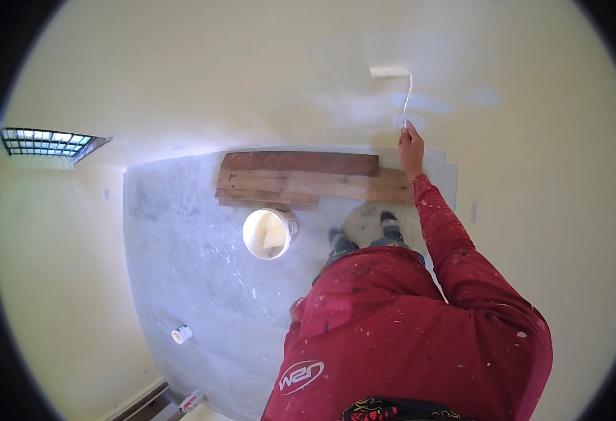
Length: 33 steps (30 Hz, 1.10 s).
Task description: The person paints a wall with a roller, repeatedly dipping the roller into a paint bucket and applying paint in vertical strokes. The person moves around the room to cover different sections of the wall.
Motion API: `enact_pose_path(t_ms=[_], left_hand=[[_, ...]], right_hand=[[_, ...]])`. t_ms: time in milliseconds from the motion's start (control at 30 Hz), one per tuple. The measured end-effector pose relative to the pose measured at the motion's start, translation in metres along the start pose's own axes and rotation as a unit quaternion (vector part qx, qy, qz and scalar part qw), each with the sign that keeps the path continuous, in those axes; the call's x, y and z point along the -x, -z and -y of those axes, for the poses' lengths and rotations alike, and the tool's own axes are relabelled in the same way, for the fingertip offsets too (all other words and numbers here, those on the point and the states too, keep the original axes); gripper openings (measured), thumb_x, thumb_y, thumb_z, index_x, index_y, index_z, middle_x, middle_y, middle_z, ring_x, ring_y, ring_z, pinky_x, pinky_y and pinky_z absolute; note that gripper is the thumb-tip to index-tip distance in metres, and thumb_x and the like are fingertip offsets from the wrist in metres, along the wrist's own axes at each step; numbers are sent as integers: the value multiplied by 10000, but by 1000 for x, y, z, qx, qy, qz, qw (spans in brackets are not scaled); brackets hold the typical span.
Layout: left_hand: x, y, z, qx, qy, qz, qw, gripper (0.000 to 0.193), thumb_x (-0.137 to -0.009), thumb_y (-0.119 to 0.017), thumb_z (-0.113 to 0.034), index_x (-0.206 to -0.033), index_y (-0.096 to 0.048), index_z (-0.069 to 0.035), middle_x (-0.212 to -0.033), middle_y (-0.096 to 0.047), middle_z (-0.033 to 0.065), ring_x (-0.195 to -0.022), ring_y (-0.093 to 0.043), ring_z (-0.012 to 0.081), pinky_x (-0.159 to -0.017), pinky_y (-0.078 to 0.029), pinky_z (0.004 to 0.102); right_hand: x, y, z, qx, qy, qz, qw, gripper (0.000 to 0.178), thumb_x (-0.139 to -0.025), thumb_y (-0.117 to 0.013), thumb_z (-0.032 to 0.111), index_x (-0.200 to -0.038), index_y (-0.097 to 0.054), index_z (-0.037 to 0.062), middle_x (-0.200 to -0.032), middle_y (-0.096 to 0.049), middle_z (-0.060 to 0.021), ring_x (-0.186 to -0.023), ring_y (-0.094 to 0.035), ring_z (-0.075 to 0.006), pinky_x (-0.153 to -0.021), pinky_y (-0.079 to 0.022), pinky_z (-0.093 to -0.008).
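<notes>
From here I judge the wall (252,77) only partly coated, shiny patches (430,104) showing near the roller (389,72) at upper right of centre and duller stretches perhaps left, with my right hand (411,151) closed around its handle, my left hand's grip unreadable.

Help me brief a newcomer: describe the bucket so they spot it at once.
Find the grey floor, then the brown boards lying there. Near them, left of the shoes, stands the bucket. It is round, white, open-topped and far bigger than the small white container.
</notes>
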<state>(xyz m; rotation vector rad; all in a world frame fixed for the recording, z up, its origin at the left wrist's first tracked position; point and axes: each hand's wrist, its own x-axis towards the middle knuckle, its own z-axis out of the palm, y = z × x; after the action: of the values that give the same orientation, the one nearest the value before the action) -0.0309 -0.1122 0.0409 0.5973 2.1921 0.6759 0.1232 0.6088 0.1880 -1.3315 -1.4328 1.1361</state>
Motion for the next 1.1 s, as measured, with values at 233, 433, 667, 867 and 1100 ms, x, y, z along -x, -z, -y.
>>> enact_pose_path(t_ms=[233,433,667,867,1100], left_hand=[[-12,-2,-18,-30,26,-10,999,444,-975,-704,-359,-1268,-747,-27,-1236,-764,198,-1171,-728,344,-1009,-567,432],[-28,-14,-38,69,125,-22,990,429,-993,-693,-327,-1289,-738,-20,-1245,-765,194,-1180,-729,304,-1012,-562,403],[-16,-32,-41,77,78,-8,994,417,-987,-706,-305,-1283,-740,-14,-1220,-777,184,-1145,-742,284,-984,-576,398],[-10,-50,-50,39,90,-29,995,389,-983,-710,-301,-1254,-759,-26,-1202,-783,178,-1126,-747,281,-963,-583,407],[-13,-76,-66,57,90,-5,994,398,-959,-731,-304,-1246,-765,-31,-1198,-784,181,-1128,-748,292,-963,-580,404]], right_hand=[[-6,13,16,32,30,-8,999,409,-1110,-569,205,-1445,-628,-23,-710,-558,6,-623,-497,-100,-585,-448,-294],[-13,45,-35,-5,-28,-31,999,407,-1107,-581,214,-1442,-636,-12,-720,-577,-7,-629,-515,-103,-591,-454,-300],[-24,91,-32,22,-15,-8,1000,399,-1113,-575,210,-1442,-641,-6,-712,-560,-2,-621,-496,-89,-576,-438,-286],[-27,116,-42,-31,-49,-22,998,411,-1114,-576,195,-1467,-622,-9,-697,-534,21,-609,-469,-68,-549,-419,-271],[-40,164,-52,41,-76,15,996,394,-1108,-549,161,-1447,-633,-20,-704,-552,3,-636,-511,-87,-598,-456,-284]])
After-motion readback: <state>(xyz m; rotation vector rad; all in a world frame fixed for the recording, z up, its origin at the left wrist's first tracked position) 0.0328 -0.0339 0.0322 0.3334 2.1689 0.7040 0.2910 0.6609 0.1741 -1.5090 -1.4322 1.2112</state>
